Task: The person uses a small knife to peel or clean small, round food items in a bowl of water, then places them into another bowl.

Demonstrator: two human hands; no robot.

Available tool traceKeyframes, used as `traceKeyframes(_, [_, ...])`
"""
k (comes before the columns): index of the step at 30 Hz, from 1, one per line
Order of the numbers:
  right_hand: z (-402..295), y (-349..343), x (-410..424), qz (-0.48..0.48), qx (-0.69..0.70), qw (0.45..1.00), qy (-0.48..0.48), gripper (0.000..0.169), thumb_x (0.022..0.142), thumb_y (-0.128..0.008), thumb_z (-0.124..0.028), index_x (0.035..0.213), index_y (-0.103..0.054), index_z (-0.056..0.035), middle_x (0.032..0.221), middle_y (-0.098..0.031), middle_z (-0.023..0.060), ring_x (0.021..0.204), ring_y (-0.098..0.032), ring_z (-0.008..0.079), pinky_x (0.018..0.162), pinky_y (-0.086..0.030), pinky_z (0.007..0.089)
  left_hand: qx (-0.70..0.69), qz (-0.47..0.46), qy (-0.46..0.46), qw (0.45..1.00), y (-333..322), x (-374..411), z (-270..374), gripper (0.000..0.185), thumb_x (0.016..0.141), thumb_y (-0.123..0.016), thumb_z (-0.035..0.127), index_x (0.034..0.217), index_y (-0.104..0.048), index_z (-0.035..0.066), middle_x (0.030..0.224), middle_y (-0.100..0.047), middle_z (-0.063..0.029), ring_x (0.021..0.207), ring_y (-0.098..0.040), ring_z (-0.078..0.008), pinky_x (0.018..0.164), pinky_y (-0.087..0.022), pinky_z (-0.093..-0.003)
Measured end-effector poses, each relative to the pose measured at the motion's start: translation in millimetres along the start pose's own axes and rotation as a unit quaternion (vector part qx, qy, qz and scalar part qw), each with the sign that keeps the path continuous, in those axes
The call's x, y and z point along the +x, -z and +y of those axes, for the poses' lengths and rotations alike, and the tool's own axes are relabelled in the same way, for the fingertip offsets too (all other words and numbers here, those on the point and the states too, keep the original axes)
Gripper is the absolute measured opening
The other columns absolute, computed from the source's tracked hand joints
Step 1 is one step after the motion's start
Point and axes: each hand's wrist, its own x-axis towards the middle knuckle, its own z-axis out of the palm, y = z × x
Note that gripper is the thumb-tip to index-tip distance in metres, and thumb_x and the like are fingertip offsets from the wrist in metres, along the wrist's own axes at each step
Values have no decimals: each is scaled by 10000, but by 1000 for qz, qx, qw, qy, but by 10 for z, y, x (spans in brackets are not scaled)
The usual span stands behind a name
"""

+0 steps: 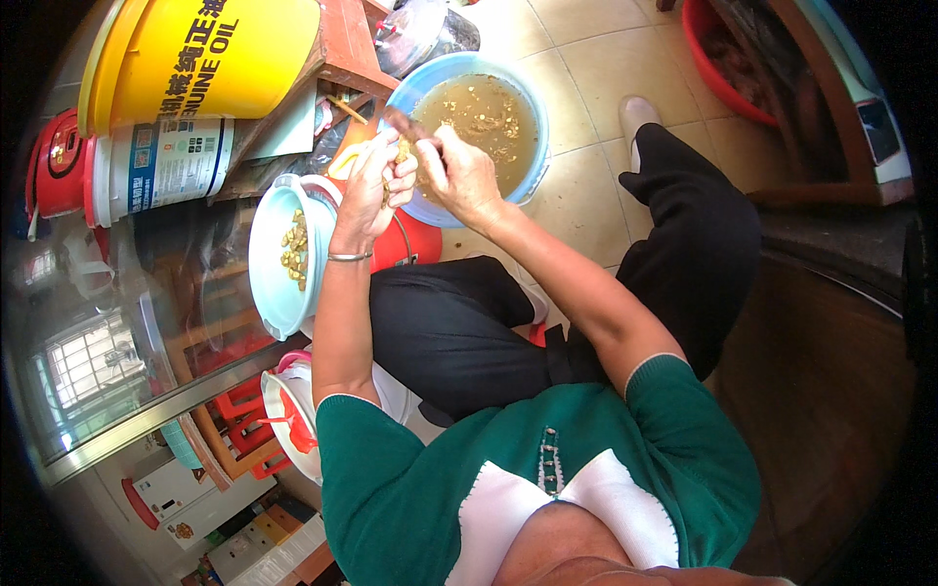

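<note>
My left hand [377,179], with a metal bangle at its wrist, is closed around a knobbly yellow-brown piece [403,150] that looks like a root. My right hand [465,172] grips a dark brown tool [404,123], perhaps a small knife, whose end lies against or just beside that piece. Both hands are at the near left rim of a blue plastic basin [541,110]. Cloudy brown water [469,150] fills it, with yellowish scraps [495,117] floating on top. Left of my left wrist, a pale blue bowl [275,220] holds several yellow-brown pieces [295,249].
A wooden stand [359,55] and a yellow oil bucket [212,51] are at upper left, beside a white bucket [176,168]. A red container [407,238] sits below my hands. Tiled floor [593,73] extends beyond the basin. A red basin [722,80] lies at upper right.
</note>
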Motion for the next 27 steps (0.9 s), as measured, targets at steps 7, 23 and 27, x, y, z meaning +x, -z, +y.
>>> traceKeyframes(7, [75,3,35,14,-7,1000,-10,211,958,-587,-263,899,-550,-64,754,-664,196,704,-664,412,602,-517,504,20,-2,17,1000,-1,-49,5,365,1009,-437,170,1360,-434,69,749,-439,-10,542,-378,-42,432,-290,-161])
traceKeyframes(23, [25,10,1,-7,-23,1000,-16,205,950,-618,-242,892,-560,-54,799,-689,158,731,-674,385,609,-524,467,35,9,-15,999,82,-24,-26,362,1001,-519,171,1331,-457,35,816,-506,-30,544,-388,-15,426,-287,-142])
traceKeyframes(27, [55,24,24,-10,-34,999,-26,199,953,-613,-233,899,-562,-48,799,-688,162,727,-674,384,601,-521,462,51,-11,-10,999,88,-4,8,395,992,-532,172,1348,-446,23,828,-514,-18,552,-388,-8,431,-288,-139])
